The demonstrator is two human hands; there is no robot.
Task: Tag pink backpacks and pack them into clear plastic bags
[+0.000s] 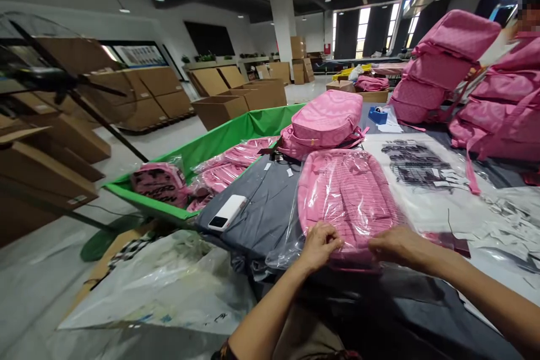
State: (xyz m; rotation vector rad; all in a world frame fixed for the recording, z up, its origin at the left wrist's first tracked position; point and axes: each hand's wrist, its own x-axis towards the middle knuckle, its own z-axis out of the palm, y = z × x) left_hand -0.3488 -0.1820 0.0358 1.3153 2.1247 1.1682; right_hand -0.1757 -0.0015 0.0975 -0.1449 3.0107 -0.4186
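A pink backpack (348, 197) lies in a clear plastic bag at the near edge of the grey-covered table. My left hand (323, 243) pinches the plastic at its near left corner, fingers pressed together. At the near right corner my right hand (390, 244) has its fingers closed on the plastic too. Just beyond the bagged backpack sit other pink backpacks (327, 118), stacked and unbagged. A white phone-like device (228, 212) rests on the table to the left.
A green-lined bin (185, 212) with bagged pink backpacks stands at the left. Tall stacks of pink backpacks (447, 70) rise at the right, near a blue tape dispenser (378, 116) and a pile of printed plastic bags (422, 166). A fan (54, 76) and cartons (223, 109) are farther left.
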